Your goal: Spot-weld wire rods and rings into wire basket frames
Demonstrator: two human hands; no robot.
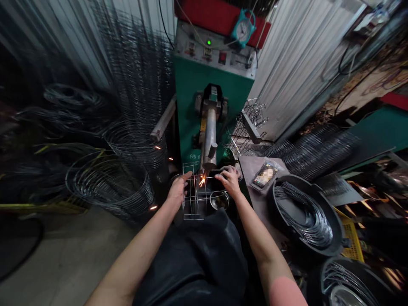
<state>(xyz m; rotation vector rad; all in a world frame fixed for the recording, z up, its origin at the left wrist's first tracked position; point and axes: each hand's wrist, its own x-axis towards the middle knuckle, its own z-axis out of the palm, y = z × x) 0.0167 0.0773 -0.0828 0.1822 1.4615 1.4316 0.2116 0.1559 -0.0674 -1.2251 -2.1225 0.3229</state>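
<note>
My left hand [179, 188] is closed on the left side of a small welded wire rack [194, 199], which stands in front of my lap. My right hand [230, 179] pinches a thin straight wire that runs left to the rack. Between the hands, bright orange sparks [202, 180] fly where the wire meets the rack under the round metal arm [210, 131] of a green spot welding machine [215, 78]. Just below my right hand sits a round metal bowl [219, 199], its contents too dark to make out. Some fingertips are hidden.
Tall stacks of wire rings [110, 187] stand at left. On the right, a grey table [251, 163] bears a phone in a clear pouch [264, 175]. Black tubs [338, 231] of bent wires lie beside it. Stray sparks fall left. A teal clock [244, 29] hangs on the machine.
</note>
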